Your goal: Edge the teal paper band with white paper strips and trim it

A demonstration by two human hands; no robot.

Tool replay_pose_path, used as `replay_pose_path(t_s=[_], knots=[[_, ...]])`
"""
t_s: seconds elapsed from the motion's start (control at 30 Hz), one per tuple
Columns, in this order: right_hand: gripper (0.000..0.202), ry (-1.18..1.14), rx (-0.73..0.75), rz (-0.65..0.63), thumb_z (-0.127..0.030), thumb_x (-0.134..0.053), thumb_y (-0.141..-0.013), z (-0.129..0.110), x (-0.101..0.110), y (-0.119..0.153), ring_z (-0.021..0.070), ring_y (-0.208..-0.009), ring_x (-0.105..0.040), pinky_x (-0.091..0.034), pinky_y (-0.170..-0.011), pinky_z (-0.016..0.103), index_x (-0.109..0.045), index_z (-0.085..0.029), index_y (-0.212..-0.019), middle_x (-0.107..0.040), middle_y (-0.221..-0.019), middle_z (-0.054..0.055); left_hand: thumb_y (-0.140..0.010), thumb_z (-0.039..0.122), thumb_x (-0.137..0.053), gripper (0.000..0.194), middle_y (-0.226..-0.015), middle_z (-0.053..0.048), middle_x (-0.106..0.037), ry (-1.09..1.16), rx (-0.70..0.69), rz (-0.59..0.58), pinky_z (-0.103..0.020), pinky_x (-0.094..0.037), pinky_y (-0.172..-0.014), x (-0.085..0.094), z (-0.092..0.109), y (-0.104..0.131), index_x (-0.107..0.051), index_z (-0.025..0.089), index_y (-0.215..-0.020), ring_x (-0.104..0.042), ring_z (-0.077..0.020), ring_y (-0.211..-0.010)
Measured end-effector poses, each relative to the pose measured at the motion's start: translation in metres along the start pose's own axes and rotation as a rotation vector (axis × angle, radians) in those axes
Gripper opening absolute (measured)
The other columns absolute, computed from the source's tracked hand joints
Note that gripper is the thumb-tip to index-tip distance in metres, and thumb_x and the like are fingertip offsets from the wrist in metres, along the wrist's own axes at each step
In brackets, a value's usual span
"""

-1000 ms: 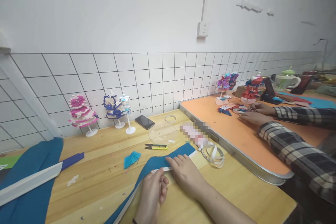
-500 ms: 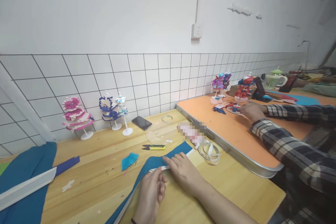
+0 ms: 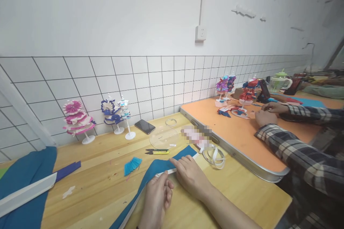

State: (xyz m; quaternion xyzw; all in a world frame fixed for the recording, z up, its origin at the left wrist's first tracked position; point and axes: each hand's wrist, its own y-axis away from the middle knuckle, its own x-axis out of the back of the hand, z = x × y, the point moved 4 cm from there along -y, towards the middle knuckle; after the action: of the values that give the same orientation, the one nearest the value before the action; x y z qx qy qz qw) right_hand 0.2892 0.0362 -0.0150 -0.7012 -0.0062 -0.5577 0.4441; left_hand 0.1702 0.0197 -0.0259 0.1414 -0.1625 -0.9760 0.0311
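A long teal fabric strip (image 3: 156,165) with white tape (image 3: 172,170) along its near edge runs from the bottom of the view up toward the middle of the wooden table. My left hand (image 3: 158,195) pinches that taped edge between thumb and curled fingers. Just to its right, my right hand (image 3: 192,176) is closed over the strip and tape, its thumb pointing left; the fingers' undersides are hidden. Beyond the strip lie yellow-handled thread snips (image 3: 158,151). Left of the snips is a pleated light-blue fabric piece (image 3: 132,166).
Ruffled miniature dresses on white stands (image 3: 77,120) line the wall, near a phone (image 3: 145,126). Rolled white tape (image 3: 215,156) sits right. Folded teal cloth (image 3: 29,168) lies left. A co-worker's hands (image 3: 267,114) rest over the adjoining orange table (image 3: 228,128).
My left hand has shifted slightly right along the taped edge, and my right thumb has moved a little right. The co-worker's hands have drawn right, away from a ring on the orange table.
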Motion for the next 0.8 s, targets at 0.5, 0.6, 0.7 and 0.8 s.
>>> replay_pose_path(t_s=[0.5,0.6,0.7,0.8], knots=[[0.047,-0.014,-0.02,0.087,0.0,-0.035,-0.077,0.009,0.001,0.002,0.0167,-0.064,-0.046,-0.031,-0.062,0.029,-0.038,-0.015,-0.122,-0.056,-0.069,0.002,-0.054,0.054,-0.065,0.042,-0.036,0.004,-0.046,-0.06,-0.015,-0.032,-0.016,-0.017,-0.028,-0.005,0.002,0.001,-0.047,0.017,-0.048,-0.032,-0.0038,-0.026],[0.048,-0.015,-0.019,0.101,0.0,-0.035,-0.078,0.01,0.004,0.001,0.0166,-0.064,-0.046,-0.031,-0.063,0.03,-0.035,-0.015,-0.124,-0.056,-0.07,0.002,-0.055,0.056,-0.063,0.043,-0.035,0.004,-0.045,-0.074,-0.017,-0.043,-0.016,-0.017,-0.028,-0.007,0.004,0.001,-0.048,0.017,-0.047,-0.031,-0.0038,-0.026],[0.048,-0.017,-0.01,0.114,0.0,-0.037,-0.079,0.011,0.008,0.0,0.0165,-0.064,-0.045,-0.032,-0.063,0.03,-0.033,-0.016,-0.124,-0.057,-0.071,0.001,-0.056,0.058,-0.061,0.044,-0.034,0.004,-0.044,-0.084,-0.034,-0.055,-0.017,-0.016,-0.028,-0.01,0.006,0.0,-0.048,0.016,-0.047,-0.031,-0.0041,-0.025],[0.047,-0.017,-0.017,0.126,0.0,-0.036,-0.079,0.013,0.01,0.0,0.0165,-0.063,-0.044,-0.032,-0.063,0.03,-0.033,-0.016,-0.123,-0.056,-0.07,0.001,-0.058,0.056,-0.06,0.043,-0.036,0.003,-0.047,-0.077,-0.046,-0.066,-0.017,-0.016,-0.028,-0.014,0.009,-0.001,-0.049,0.016,-0.048,-0.031,-0.0041,-0.026]])
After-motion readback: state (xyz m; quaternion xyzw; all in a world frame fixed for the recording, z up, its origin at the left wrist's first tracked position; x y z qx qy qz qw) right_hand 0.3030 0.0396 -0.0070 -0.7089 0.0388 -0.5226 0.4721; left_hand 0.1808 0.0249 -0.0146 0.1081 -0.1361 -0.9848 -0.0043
